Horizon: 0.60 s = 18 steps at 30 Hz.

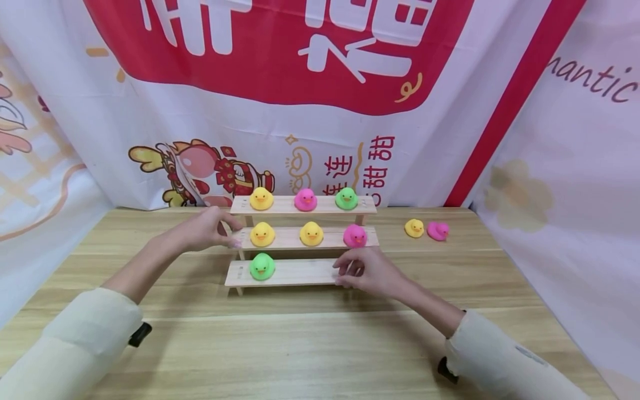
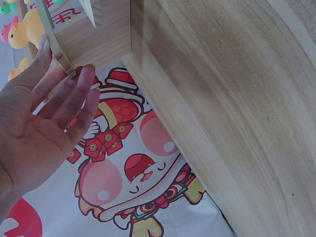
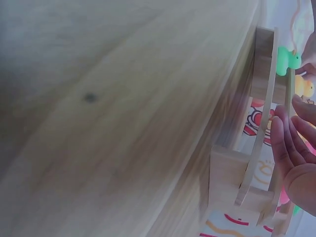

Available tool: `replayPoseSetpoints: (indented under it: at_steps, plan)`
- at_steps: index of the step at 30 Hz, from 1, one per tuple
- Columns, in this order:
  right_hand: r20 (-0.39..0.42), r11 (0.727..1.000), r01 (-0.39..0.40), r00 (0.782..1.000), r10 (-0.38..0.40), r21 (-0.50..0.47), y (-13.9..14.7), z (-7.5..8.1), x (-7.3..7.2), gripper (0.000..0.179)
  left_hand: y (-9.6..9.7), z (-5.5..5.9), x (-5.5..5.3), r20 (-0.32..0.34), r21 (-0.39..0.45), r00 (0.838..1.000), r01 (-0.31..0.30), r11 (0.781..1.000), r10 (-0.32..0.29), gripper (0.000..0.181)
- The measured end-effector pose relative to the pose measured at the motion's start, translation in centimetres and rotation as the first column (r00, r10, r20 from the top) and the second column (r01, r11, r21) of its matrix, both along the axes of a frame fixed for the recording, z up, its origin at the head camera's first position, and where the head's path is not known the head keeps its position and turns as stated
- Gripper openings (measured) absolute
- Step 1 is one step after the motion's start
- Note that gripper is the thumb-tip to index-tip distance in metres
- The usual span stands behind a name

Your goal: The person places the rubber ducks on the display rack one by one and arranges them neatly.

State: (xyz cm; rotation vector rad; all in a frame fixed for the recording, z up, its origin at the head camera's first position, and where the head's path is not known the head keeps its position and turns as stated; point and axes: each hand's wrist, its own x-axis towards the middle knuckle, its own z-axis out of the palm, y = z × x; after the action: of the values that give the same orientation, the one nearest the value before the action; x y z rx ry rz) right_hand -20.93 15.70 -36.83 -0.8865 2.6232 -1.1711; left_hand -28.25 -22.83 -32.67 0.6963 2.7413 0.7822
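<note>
A three-tier wooden display stand (image 1: 300, 272) bears several rubber ducks. My left hand (image 1: 212, 229) is at the left end of its middle shelf; in the left wrist view its thumb and fingers pinch the plank's end. My right hand (image 1: 370, 270) is over the right part of the bottom shelf, fingers loosely bent, nothing visible between them. It covers that shelf's right end in the head view. A green duck (image 1: 262, 266) sits at the bottom left. Two yellow ducks and a pink duck (image 1: 355, 236) line the middle shelf; yellow, pink and green (image 1: 346, 198) ones line the top.
Right of the stand, a yellow duck (image 1: 414, 228) and a pink duck (image 1: 438, 231) lie on the wood-grain table (image 1: 310, 350). A printed cloth (image 1: 285, 122) hangs close behind the stand, with more cloth along both sides.
</note>
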Motion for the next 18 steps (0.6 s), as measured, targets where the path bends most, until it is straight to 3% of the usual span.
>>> replayPoseSetpoints:
  at_steps: [7, 18]
  plan:
    - [-0.013, 0.999, 0.029, 1.0, -0.028, 0.041, 2.2, -0.3, 0.5, 0.02, -0.1, 0.0, -0.1, -0.015, 0.004, 1.0, 0.011, 1.0, -0.011, 0.039]
    - [-0.017, 0.997, 0.067, 0.998, -0.067, 0.023, 5.8, -0.7, 0.4, 0.021, 0.0, -0.1, -0.1, -0.018, -0.009, 1.0, 0.002, 1.0, -0.003, 0.04]
